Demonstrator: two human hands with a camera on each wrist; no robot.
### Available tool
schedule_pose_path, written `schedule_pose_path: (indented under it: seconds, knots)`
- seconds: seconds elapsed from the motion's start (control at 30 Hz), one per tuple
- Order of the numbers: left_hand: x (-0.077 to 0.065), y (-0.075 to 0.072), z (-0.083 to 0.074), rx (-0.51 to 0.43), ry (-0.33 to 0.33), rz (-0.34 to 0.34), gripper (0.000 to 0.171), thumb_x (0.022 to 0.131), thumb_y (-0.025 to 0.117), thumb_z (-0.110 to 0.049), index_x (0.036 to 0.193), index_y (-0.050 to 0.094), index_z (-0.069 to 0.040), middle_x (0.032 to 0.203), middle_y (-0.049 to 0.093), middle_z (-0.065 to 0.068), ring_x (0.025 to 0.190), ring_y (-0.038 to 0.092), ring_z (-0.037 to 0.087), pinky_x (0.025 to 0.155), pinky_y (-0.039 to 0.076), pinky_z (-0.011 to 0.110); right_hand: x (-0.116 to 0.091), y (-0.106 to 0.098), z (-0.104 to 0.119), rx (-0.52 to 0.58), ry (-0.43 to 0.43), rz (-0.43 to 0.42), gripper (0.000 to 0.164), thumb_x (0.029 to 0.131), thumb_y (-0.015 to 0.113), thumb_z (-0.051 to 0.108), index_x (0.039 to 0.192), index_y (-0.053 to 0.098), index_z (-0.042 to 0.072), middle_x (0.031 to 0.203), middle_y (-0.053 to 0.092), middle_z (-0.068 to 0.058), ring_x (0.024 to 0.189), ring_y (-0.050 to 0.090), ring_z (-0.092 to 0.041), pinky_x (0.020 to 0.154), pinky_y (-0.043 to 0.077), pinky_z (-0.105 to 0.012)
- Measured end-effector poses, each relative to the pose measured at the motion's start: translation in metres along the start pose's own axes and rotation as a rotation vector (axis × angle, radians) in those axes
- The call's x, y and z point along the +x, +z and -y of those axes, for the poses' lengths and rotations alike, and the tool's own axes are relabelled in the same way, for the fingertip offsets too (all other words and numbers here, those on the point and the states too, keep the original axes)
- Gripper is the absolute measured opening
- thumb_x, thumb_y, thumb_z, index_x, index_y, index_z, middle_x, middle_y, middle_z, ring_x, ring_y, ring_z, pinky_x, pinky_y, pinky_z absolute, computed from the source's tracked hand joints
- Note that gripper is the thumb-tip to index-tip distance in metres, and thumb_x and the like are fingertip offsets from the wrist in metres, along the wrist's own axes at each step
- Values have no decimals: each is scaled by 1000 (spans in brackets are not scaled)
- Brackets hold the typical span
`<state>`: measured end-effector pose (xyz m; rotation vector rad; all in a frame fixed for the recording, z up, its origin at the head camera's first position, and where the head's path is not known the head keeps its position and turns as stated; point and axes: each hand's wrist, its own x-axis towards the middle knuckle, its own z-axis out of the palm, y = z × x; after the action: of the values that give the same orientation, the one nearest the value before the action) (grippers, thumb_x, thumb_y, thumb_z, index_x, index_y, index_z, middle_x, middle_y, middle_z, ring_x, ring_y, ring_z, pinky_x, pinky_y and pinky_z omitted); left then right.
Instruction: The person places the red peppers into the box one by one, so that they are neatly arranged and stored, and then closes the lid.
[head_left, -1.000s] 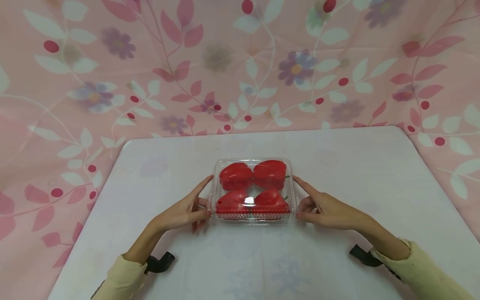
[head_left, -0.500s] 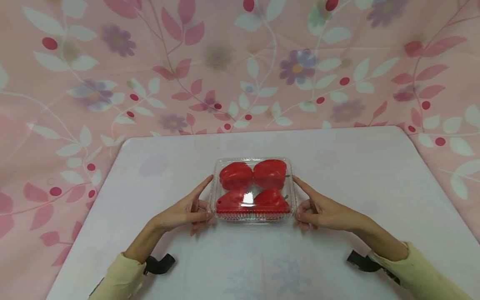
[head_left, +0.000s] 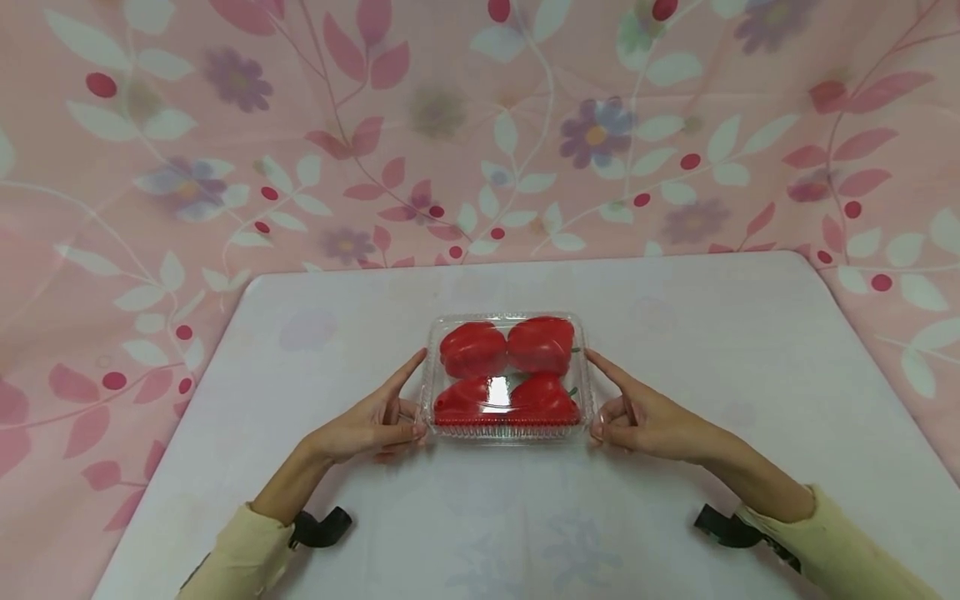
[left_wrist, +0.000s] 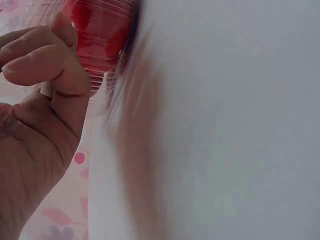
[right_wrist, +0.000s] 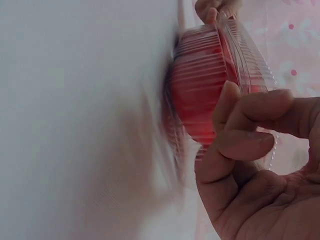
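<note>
A clear plastic clamshell box (head_left: 507, 433) with a ribbed rim stands mid-table, its lid shut over several red bell peppers (head_left: 542, 346). My left hand (head_left: 367, 425) holds its left side, index finger at the upper edge and thumb near the front corner. Opposite, my right hand (head_left: 656, 423) grips the right side in the same way. In the left wrist view, curled fingers of the left hand (left_wrist: 45, 65) lie against the box's ribbed wall (left_wrist: 100, 75). The right wrist view has the right hand (right_wrist: 250, 150) partly covering the box. Whether its base touches the table cannot be told.
A white cloth with faint prints covers the table (head_left: 510, 533). Behind it hangs a pink floral curtain (head_left: 450, 133). Black wrist-worn mounts (head_left: 322, 527) show below both forearms, near pale yellow sleeves (head_left: 236, 554).
Lower fingers of both hands have tucked in closer beneath the box's sides. The box has shifted very slightly up in the head view, with both hands still on it.
</note>
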<state>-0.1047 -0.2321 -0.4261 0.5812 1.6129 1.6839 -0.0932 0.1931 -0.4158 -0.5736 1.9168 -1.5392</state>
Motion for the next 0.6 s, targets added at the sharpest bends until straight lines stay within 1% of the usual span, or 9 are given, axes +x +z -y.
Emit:
schedule_pose_path:
  seconds: [0.07, 0.13, 0.23, 0.3, 0.47, 0.6]
  knots:
    - [2, 0, -2, 29, -11, 6, 96, 96, 57, 2, 157, -7, -36, 88, 47, 44, 51, 37, 37, 39, 36, 34, -1, -2, 2, -30, 17, 6, 95, 94, 63, 2, 159, -2, 23, 93, 65, -24, 77, 61, -39, 61, 54, -28]
    - [4, -1, -5, 74, -17, 17, 95, 97, 56, 0, 157, -8, -36, 86, 47, 43, 53, 37, 40, 40, 40, 33, -2, -4, 4, -59, 29, 4, 95, 94, 64, 4, 159, -2, 22, 94, 66, -22, 78, 62, -39, 63, 55, -31]
    - [5, -1, -8, 144, -33, 16, 95, 98, 57, -3, 157, -10, -34, 87, 51, 40, 56, 45, 38, 43, 46, 32, -4, -5, 6, -104, 31, -4, 94, 94, 65, 7, 159, 0, 21, 95, 67, -20, 79, 64, -40, 66, 57, -36]
    - [4, -2, -12, 208, -49, 6, 94, 98, 59, -5, 157, -8, -33, 89, 54, 36, 60, 50, 39, 45, 50, 35, -4, -8, 7, -144, 27, -10, 93, 94, 67, 10, 159, 2, 21, 96, 67, -17, 79, 65, -38, 68, 57, -38]
    - [0, -4, -20, 363, -103, -29, 90, 97, 64, -12, 159, 2, -31, 102, 60, 22, 76, 61, 41, 57, 56, 41, -8, -20, 13, -284, 0, -47, 86, 95, 67, 16, 159, 10, 21, 99, 68, -8, 79, 66, -31, 69, 55, -33]
    - [-3, -6, -28, 466, -122, -53, 84, 96, 64, -13, 159, 11, -28, 116, 58, 13, 89, 65, 36, 67, 58, 44, -11, -31, 22, -452, -41, -124, 82, 94, 70, 22, 158, 18, 18, 102, 67, 0, 84, 66, -19, 71, 54, -30]
